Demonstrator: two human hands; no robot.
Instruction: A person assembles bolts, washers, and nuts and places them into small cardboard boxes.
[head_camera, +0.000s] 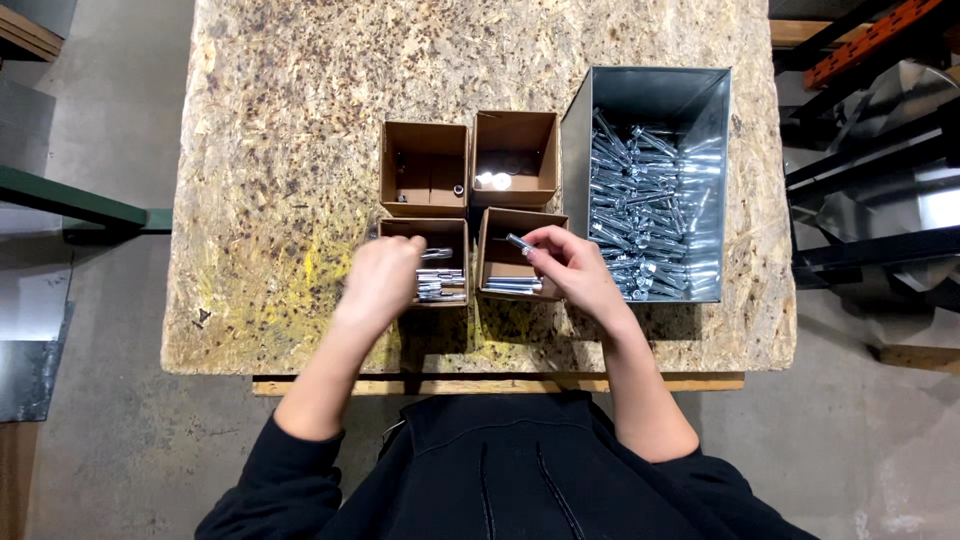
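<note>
The left hand (380, 280) is curled narrow over the near-left box (425, 262); a short metal piece (436, 254) is pinched at its fingertips, just above the stacked sleeves (441, 285) lying crosswise. To its right, a bolt (519, 242) is held in the right hand (572, 268), its long axis slanted up-left over the near-right box (520, 255). The metal bin (655, 190) of bolts is found just right of that hand, on the counter (280, 150).

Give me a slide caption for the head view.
Right hand holds a bolt over cardboard boxes; left hand reaches into another.
</note>
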